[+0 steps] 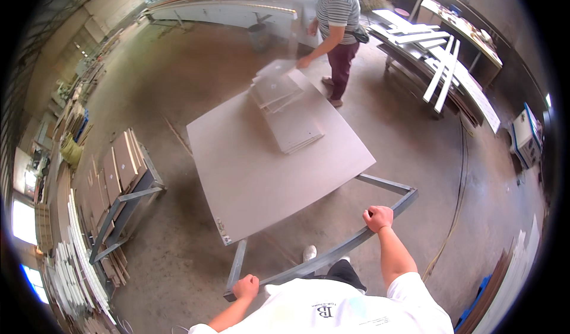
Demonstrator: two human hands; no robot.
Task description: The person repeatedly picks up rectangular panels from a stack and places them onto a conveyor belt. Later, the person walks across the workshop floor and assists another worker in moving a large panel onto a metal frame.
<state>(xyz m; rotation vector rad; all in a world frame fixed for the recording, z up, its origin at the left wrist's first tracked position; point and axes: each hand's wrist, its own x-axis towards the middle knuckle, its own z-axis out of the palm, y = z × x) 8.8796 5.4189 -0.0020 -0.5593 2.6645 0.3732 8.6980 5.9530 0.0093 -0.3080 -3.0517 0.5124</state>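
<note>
We are gripping the grey metal frame (332, 254) low in the frame: left hand (246, 287) and right hand (378, 218) both curled tight around its rail. A big board (261, 174) is lying on it, centre; another person (338, 31) is touching smaller panels (285, 105) above.

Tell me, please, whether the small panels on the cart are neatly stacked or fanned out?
Fanned out: the small panels lie overlapping at different angles on the large board, edges not aligned.

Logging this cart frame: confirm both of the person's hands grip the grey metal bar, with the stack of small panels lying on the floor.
Wrong about the stack. In the head view the left hand and right hand grip the grey metal bar, but the stack of small panels lies on the large board, not the floor.
</note>
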